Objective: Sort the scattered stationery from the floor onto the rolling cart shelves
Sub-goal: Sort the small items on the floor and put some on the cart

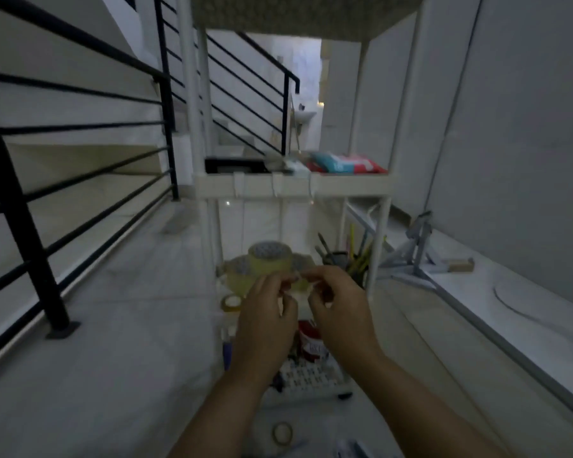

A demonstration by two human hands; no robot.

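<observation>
While curled, both hands [298,312] fingertip-to-fingertip

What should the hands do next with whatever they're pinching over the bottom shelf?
Probably set it down beside the tape rolls. The left hand and right hand pinch a small pale item, too blurred to name, right above the bottom shelf, where stationery already lies.

Two bare forearms, hands [298,312] bare, no sleeves
</observation>
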